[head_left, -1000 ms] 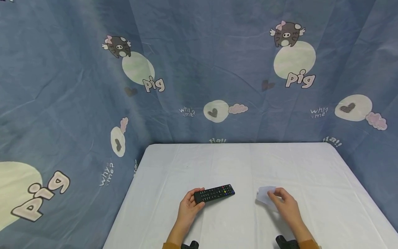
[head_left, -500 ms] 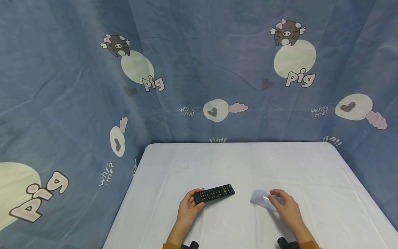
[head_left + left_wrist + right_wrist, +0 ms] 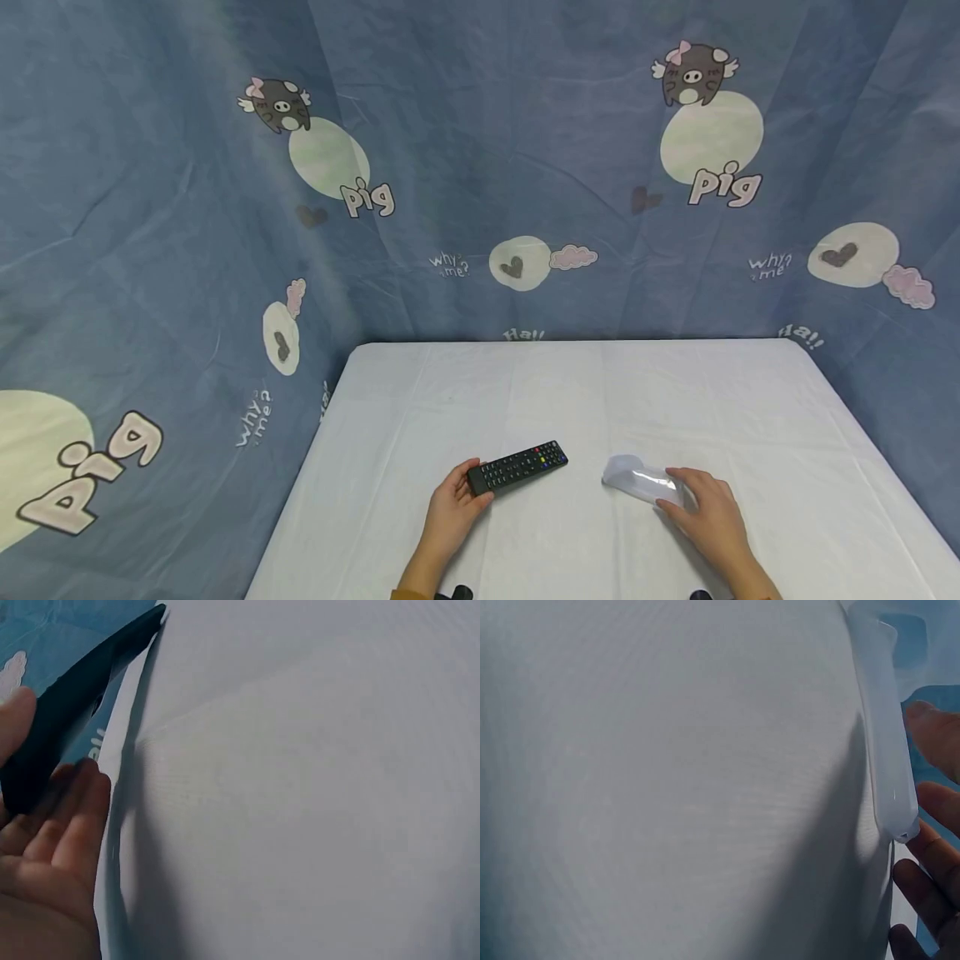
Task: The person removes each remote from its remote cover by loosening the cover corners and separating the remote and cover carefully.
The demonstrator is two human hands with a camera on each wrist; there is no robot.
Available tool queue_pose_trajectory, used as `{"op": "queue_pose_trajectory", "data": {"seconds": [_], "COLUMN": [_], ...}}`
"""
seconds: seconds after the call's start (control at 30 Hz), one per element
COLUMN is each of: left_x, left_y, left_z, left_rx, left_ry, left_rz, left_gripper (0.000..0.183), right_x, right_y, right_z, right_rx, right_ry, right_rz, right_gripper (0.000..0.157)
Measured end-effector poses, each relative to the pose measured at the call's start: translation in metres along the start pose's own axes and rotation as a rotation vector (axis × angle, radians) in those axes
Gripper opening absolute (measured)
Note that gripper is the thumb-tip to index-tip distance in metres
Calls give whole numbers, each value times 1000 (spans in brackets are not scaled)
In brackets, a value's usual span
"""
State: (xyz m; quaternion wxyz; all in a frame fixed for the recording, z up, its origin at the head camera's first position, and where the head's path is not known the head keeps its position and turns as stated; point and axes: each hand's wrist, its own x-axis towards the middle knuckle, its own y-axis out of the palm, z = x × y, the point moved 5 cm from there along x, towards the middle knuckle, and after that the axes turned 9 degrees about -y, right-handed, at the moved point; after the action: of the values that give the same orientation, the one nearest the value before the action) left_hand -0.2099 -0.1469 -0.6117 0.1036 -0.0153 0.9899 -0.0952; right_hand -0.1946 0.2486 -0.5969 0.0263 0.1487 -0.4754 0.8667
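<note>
A black remote control (image 3: 517, 467) with rows of buttons, a few of them coloured, is gripped at its near end by my left hand (image 3: 452, 510). Its thumb lies along the lower edge and the fingers go behind. In the left wrist view the remote (image 3: 75, 697) shows edge-on between thumb and fingers. To the right, my right hand (image 3: 708, 512) holds the right end of a translucent soft remote cover (image 3: 637, 480) between thumb and forefinger. The right wrist view shows the cover (image 3: 889, 750) as a long, hollow, bendy sleeve, with fingers (image 3: 934, 847) at its end.
A white cloth covers the table (image 3: 570, 400). Behind and to the left hangs a blue curtain (image 3: 450, 167) with pig prints. Dark wrist mounts (image 3: 461, 592) show at the bottom edge.
The cover has turned from a flat-looking sheet to a lengthwise tilt with its hollow showing. My right hand has shifted slightly right and down; the left hand and remote stay nearly still.
</note>
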Motion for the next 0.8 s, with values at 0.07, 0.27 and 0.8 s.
{"op": "queue_pose_trajectory", "data": {"seconds": [0.07, 0.27, 0.8], "left_x": [-3, -11, -21], "left_y": [-1, -2, 6], "left_z": [-2, -6, -10], "left_rx": [115, 480, 841], "left_ry": [24, 74, 118], "left_rz": [-42, -221, -320], "left_gripper": [65, 61, 57], "right_x": [-1, -3, -14], "right_y": [0, 0, 2], "right_z": [1, 2, 11], "right_rx": [-20, -58, -155], "right_ry": [-26, -22, -30], "right_rz": [-32, -43, -87], "right_gripper": [52, 54, 55]}}
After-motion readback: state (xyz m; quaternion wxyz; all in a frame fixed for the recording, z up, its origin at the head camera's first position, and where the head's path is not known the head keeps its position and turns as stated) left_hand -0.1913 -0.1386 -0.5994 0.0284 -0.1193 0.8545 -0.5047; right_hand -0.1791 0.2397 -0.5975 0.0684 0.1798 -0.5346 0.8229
